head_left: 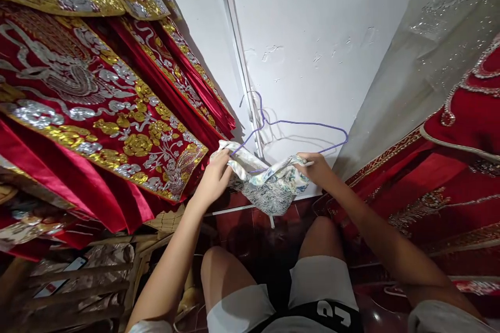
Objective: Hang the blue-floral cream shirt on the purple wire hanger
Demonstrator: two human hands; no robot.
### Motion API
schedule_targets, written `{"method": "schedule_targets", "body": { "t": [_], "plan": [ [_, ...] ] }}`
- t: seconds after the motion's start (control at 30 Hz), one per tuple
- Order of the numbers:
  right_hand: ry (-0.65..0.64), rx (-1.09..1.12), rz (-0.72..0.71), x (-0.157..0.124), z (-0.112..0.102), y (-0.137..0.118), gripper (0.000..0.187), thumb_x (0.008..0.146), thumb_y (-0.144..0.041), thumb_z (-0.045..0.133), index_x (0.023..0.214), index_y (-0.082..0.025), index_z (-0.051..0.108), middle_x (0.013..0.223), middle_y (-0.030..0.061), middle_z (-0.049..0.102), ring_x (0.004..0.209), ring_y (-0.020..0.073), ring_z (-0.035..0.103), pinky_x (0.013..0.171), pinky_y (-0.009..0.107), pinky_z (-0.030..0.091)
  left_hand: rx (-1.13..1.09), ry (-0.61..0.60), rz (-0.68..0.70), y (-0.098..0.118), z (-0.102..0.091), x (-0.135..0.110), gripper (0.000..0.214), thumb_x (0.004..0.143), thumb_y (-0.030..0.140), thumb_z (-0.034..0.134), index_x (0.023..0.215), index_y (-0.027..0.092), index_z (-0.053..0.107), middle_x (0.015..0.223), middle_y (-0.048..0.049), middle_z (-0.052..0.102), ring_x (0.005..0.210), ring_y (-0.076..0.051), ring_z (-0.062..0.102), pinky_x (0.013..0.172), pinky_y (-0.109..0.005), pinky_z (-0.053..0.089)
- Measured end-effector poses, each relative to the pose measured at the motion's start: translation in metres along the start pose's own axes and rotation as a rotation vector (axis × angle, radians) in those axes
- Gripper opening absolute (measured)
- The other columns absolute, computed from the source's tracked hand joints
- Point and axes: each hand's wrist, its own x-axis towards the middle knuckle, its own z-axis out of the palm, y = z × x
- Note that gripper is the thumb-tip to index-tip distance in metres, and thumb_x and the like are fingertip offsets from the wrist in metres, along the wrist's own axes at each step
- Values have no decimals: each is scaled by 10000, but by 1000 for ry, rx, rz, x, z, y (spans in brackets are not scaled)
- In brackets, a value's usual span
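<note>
A purple wire hanger (pixel 308 123) stands hook-up between my hands, partly inside a light patterned garment (pixel 269 195). The cloth has pale floral edges and a grey textured lower part. With fingers closed, my left hand (pixel 214 177) grips the garment's left edge beside the hanger's left arm. My right hand (pixel 315 167) pinches the right edge of the cloth. The hanger's right end sticks out above that hand, outside the fabric. Its lower bar is partly hidden by the garment.
Red costumes with gold and silver sequins (pixel 136 143) hang close on the left. More red beaded garments (pixel 437 177) and a sheer sparkly cloth (pixel 422 62) hang on the right. Ahead are a white wall (pixel 312 36) and a metal pole (pixel 234 26). A wooden slatted bench (pixel 94 276) is lower left.
</note>
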Motion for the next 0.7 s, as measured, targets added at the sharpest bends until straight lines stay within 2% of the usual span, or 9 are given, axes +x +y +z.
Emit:
{"method": "schedule_targets", "body": {
  "t": [0.1, 0.17, 0.27, 0.37, 0.43, 0.5, 0.53, 0.63, 0.7],
  "plan": [
    [-105, 64, 16, -9, 5, -10, 166, 810, -309, 580, 681, -205, 584, 627, -10, 531, 613, 149, 446, 592, 276, 335, 12, 32, 8, 11, 4, 12, 228, 920, 298, 556, 1120, 206, 620, 1136, -107, 688, 1074, -274, 636, 1009, -396, 469],
    [-70, 80, 23, -15, 4, -16, 165, 792, -274, 600, 907, -207, 699, 657, -11, 592, 627, 166, 509, 603, 276, 375, 28, 69, -3, 12, 5, 18, 313, 955, 325, 527, 1231, 193, 590, 1056, -84, 694, 949, -237, 649, 919, -353, 495],
    [174, 91, 65, -19, -8, -18, 562, 753, -252, 667, 1311, -227, 615, 670, -30, 608, 586, 169, 528, 557, 269, 407, 88, 95, 34, 7, 4, 24, 299, 995, 324, 450, 1171, 181, 645, 1086, -97, 699, 1013, -241, 645, 940, -349, 478],
    [432, 70, 63, -18, -28, -16, 745, 751, -285, 719, 1461, -231, 500, 767, -5, 658, 595, 166, 556, 553, 274, 457, 167, 126, 53, 4, 2, 27, 295, 995, 303, 427, 1116, 182, 666, 1040, -96, 680, 1001, -249, 634, 923, -359, 479],
    [422, 37, 43, -14, -43, -14, 570, 791, -330, 705, 1342, -212, 623, 803, 20, 690, 646, 172, 591, 584, 278, 481, 211, 134, 67, 2, 1, 29, 279, 993, 304, 432, 1086, 184, 667, 1002, -92, 642, 975, -249, 613, 914, -371, 480],
    [280, 24, 37, -10, -58, -12, 301, 829, -382, 672, 1043, -187, 755, 783, 33, 708, 692, 182, 621, 602, 278, 489, 244, 187, 80, -3, 0, 33, 244, 987, 322, 459, 1015, 187, 661, 1032, -103, 599, 1033, -258, 579, 955, -394, 464],
    [188, 33, 38, -8, -65, -11, 258, 829, -414, 672, 891, -181, 765, 756, 35, 709, 698, 190, 632, 600, 280, 492, 252, 226, 70, -6, -1, 34, 223, 978, 344, 491, 990, 189, 650, 1047, -107, 583, 1058, -262, 563, 971, -402, 455],
    [-24, 128, 78, -5, -81, -10, 338, 760, -506, 751, 671, -182, 714, 652, 36, 677, 656, 210, 647, 569, 299, 508, 168, 265, -82, -21, -5, 37, 267, 923, 438, 607, 1033, 196, 586, 944, -69, 585, 916, -232, 578, 870, -373, 478],
    [-25, 227, 141, -5, -81, -10, 360, 755, -534, 777, 705, -183, 718, 622, 36, 655, 621, 218, 655, 554, 320, 526, 39, 195, -179, -26, -5, 37, 314, 910, 491, 619, 1015, 201, 560, 795, -13, 573, 726, -186, 550, 727, -313, 465]
  ]
}}
